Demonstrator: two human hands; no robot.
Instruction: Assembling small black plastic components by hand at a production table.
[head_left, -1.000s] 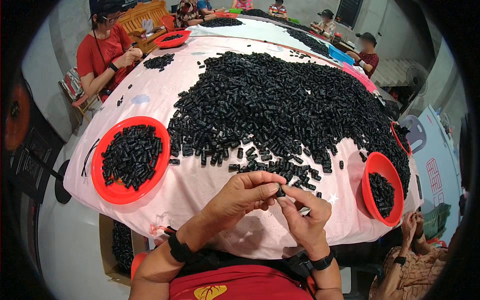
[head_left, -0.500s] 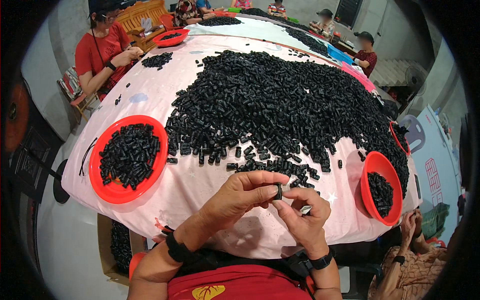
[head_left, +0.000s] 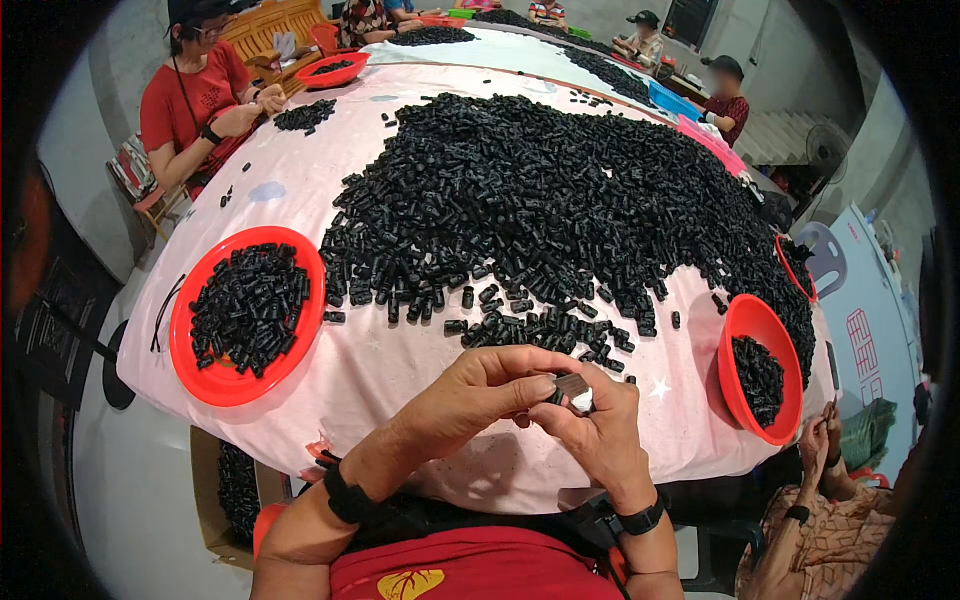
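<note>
Between the thumb and fingers of my left hand (head_left: 475,392) is a small black cylindrical plastic piece (head_left: 556,396), partly covered by the fingertips. My right hand (head_left: 605,425) is closed on a small flat grey blade-like tool (head_left: 571,383) with a white wrapped end, held against the black piece. Both hands meet over the near edge of the pink cloth-covered table (head_left: 455,470). Just beyond them lies a big heap of similar black pieces (head_left: 520,190), with several loose ones on its near side.
A red bowl (head_left: 180,330) of black pieces stands at left, another red bowl (head_left: 733,345) at right. A co-worker in red (head_left: 195,105) sits at far left; another person's hands (head_left: 822,440) show at lower right. A cardboard box (head_left: 208,490) sits below the table's left side.
My right hand has turned and come closer to the left, and the flat grey tool with its white end now shows. The view has shifted slightly.
</note>
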